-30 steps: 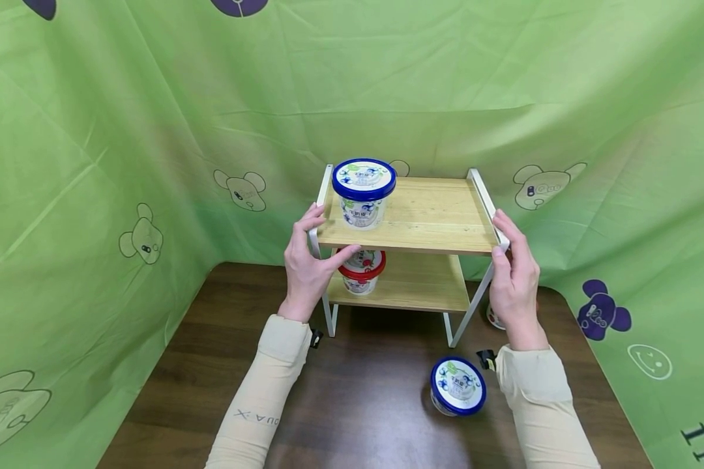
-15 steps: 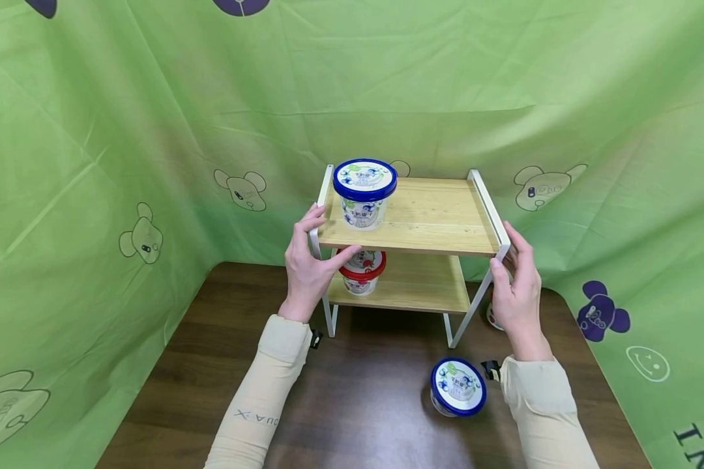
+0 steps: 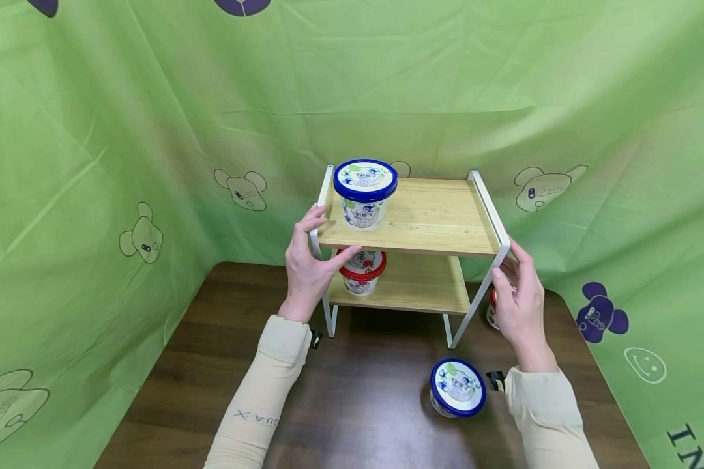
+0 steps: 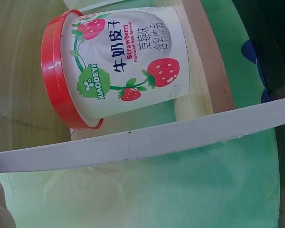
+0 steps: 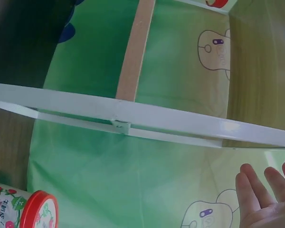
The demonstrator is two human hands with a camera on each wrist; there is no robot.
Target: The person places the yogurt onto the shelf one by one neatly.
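Note:
A two-tier shelf [image 3: 440, 218] with wooden boards and a white metal frame stands on the brown table. My left hand [image 3: 307, 270] holds its front left corner, fingers on the side frame and thumb along the upper board's front edge. Beside the front right leg is my right hand [image 3: 522, 306]; its fingers look extended and off the frame in the right wrist view. A blue-lidded tub [image 3: 364, 212] sits on the upper board's left. Below it, on the lower board, stands a red-lidded strawberry milk tub [image 4: 128, 61], partly covered by my left thumb in the head view.
Another blue-lidded tub [image 3: 457, 387] stands on the table in front of the shelf's right leg. A second red-lidded strawberry tub [image 5: 16, 209] is right of the shelf, partly behind my right hand in the head view. Green printed cloth [image 3: 422, 78] hangs around the table.
My right hand has let go of the shelf's front right corner and slid down and slightly right. The left hand, shelf and tubs stay where they were.

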